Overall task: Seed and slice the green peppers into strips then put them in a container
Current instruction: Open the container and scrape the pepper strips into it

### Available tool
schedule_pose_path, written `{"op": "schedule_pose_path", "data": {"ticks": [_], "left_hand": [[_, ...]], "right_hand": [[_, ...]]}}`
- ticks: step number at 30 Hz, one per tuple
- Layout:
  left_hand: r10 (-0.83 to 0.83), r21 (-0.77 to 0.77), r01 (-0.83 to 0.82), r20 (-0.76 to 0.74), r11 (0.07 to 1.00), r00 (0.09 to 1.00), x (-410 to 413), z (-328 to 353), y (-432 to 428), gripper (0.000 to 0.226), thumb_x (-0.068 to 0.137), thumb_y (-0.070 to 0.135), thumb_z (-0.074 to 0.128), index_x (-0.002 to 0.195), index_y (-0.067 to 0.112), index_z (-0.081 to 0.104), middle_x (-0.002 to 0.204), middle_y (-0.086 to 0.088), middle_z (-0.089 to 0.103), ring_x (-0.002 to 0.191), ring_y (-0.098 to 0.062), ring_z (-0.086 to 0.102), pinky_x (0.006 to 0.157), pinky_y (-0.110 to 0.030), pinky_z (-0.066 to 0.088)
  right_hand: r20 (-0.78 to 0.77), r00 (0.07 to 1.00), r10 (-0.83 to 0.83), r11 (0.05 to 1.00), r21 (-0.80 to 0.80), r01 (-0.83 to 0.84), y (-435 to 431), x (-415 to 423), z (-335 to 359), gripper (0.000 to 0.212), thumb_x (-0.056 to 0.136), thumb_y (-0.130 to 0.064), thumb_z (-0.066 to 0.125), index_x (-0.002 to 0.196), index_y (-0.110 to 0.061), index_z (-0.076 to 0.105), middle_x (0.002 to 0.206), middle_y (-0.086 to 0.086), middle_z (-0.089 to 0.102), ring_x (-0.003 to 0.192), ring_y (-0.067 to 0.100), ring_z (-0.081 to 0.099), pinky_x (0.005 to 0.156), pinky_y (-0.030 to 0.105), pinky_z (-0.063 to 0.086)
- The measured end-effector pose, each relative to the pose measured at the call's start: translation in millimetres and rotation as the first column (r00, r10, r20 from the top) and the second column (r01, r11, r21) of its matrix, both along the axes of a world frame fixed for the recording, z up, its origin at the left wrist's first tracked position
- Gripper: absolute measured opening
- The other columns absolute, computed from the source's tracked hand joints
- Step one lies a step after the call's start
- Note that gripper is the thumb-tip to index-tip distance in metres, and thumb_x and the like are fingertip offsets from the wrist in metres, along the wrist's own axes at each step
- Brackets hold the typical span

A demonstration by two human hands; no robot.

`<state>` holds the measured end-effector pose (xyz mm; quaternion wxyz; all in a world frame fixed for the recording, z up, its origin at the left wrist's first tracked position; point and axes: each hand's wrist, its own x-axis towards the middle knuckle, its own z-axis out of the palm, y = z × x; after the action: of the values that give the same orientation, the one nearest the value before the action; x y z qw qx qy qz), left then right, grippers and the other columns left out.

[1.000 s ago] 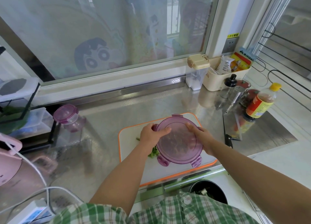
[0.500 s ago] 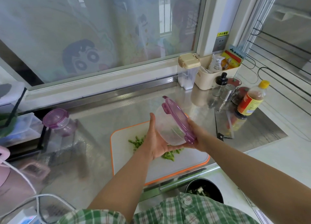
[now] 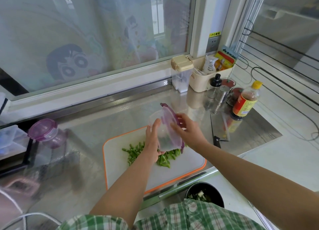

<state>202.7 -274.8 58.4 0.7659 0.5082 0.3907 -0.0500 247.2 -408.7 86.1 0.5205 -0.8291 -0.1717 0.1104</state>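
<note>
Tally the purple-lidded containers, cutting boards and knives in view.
Purple-lidded containers: 2 (held container, left container)
Cutting board: 1
Knife: 1
Total: 4
</note>
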Motion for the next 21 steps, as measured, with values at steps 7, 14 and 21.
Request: {"op": "schedule_pose_path", "data": {"ticks": [7, 14, 21], "left_hand": [[0.052, -0.109, -0.054, -0.026, 0.993, 0.998, 4, 2, 13, 0.077, 0.072, 0.078, 0.055, 0.132, 0.030, 0.052, 0.128, -0.006, 0.061, 0.112, -0.028, 0.057, 0.072, -0.037, 0.047], [0.184, -0.333, -0.116, 0.182, 0.936, 0.966, 6, -6, 40, 0.083, 0.074, 0.084, 0.041, 0.136, 0.030, 0.051, 0.133, -0.011, 0.059, 0.120, -0.037, 0.054, 0.085, -0.051, 0.050], [0.161, -0.406, -0.076, 0.179, 0.910, 0.970, 12, -1, 33, 0.081, 0.082, 0.082, 0.028, 0.132, 0.024, 0.055, 0.129, -0.018, 0.059, 0.118, -0.042, 0.055, 0.093, -0.056, 0.048]], "right_hand": [[-0.233, 0.934, -0.273, 0.915, 0.237, 0.326, -12, 24, -9, 0.021, 0.102, -0.020, 0.039, 0.113, -0.014, 0.056, 0.103, 0.010, 0.069, 0.088, 0.023, 0.069, 0.074, 0.043, 0.059], [-0.642, 0.477, -0.600, 0.574, 0.069, 0.816, -48, 79, -54, 0.037, 0.099, -0.021, 0.036, 0.132, -0.010, 0.050, 0.085, 0.006, 0.054, 0.061, 0.019, 0.047, 0.051, 0.027, 0.042], [-0.849, 0.417, -0.324, 0.441, 0.255, 0.861, -36, 102, -55, 0.021, 0.101, -0.008, 0.044, 0.121, -0.004, 0.045, 0.086, 0.018, 0.054, 0.067, 0.022, 0.056, 0.054, 0.034, 0.057]]}}
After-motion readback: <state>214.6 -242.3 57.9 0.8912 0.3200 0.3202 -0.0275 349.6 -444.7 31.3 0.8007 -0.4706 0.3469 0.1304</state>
